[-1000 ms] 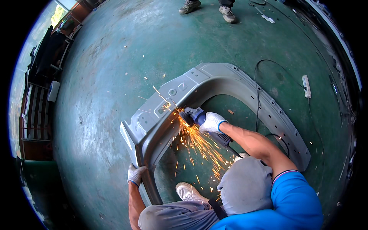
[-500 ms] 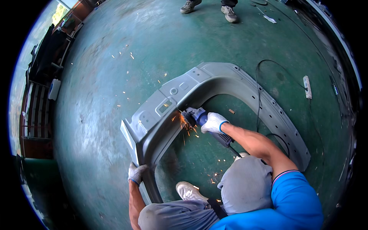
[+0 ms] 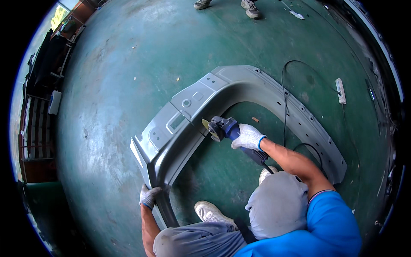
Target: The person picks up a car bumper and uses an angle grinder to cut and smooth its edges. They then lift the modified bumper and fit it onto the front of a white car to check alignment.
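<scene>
A large arched sheet-metal car body panel point(image 3: 201, 92), grey, lies on the green floor in front of me. My left hand point(image 3: 150, 195), in a white knit glove, grips its near left leg with the fingers closed over the edge. In my right hand point(image 3: 248, 137), gloved too, is a blue and black angle grinder point(image 3: 228, 127). Its yellowish disc point(image 3: 206, 125) stands close to the inner curve of the arch; no sparks show. A thin dark line point(image 3: 203, 134) crosses the inner flange just beside the disc. Whether the disc touches the metal I cannot tell.
A black cord point(image 3: 284, 85) loops over the panel's right side toward a white power strip point(image 3: 341, 91). Another person's shoes point(image 3: 250, 9) stand at the far edge. Shelving point(image 3: 38, 128) and a white jug point(image 3: 55, 102) line the left. A small brown scrap point(image 3: 255, 119) lies inside the arch.
The sparks have stopped. My right hand has drawn the grinder slightly right and back, and its disc now shows. The left hand keeps its hold on the panel.
</scene>
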The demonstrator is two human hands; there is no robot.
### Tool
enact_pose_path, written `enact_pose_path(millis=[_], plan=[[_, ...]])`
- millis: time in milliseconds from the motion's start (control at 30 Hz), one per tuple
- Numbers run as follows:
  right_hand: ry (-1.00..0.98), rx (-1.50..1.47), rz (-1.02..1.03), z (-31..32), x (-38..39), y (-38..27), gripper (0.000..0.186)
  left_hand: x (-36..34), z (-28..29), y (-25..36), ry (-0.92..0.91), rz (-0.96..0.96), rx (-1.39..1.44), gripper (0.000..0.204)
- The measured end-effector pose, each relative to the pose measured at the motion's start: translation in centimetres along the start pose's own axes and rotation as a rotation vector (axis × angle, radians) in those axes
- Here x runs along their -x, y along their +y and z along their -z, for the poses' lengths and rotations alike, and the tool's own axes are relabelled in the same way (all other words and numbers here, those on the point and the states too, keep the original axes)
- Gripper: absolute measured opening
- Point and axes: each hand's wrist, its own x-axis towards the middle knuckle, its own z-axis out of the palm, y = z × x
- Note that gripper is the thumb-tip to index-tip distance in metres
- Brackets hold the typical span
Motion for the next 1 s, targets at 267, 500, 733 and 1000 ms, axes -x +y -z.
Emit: enact_pose_path(millis=[267,500,733,1000], plan=[[-0.051,0.064,0.006,-1.4,-0.7,-0.9,0.055,-1.1,0.4,-0.9,-0.017,0.019,-0.023,0.054],[-0.009,0.091,-0.032,-2.2,-0.8,-1.4,0.063,-0.8,0.3,-0.4,-0.021,-0.011,-0.035,0.058],[-0.026,0.102,-0.059,-2.3,-1.0,-1.7,0.069,-1.2,0.6,-1.5,0.002,-0.03,-0.036,0.063],[-0.02,0.136,-0.066,-2.9,-1.3,-1.8,0.073,-0.6,0.3,-0.9,0.006,-0.039,-0.013,0.064]])
